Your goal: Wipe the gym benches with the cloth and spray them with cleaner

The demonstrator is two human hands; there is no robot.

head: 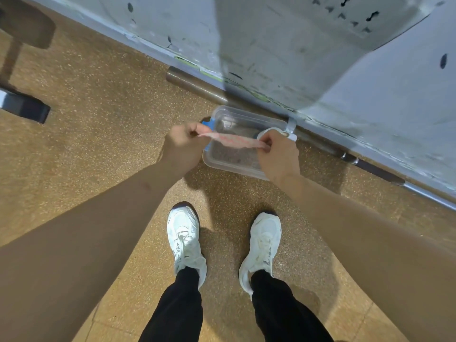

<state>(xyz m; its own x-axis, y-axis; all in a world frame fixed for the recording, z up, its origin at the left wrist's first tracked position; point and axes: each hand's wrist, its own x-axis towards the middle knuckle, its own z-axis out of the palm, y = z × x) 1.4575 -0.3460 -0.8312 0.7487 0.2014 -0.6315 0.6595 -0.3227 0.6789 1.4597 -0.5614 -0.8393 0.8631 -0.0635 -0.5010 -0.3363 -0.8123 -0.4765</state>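
Note:
A pink cloth is stretched and twisted between both my hands. My left hand pinches its left end and my right hand grips its right end. The cloth hangs over a clear plastic tub with blue clips that stands on the floor by the wall. The tub's inside is dim, and something pale lies at its right end that I cannot make out. No bench pad shows here, only a dark metal piece at the left edge.
A pale scuffed wall runs diagonally from top left to right. A dark metal bar lies along its foot on the speckled tan floor. My two white shoes stand just short of the tub.

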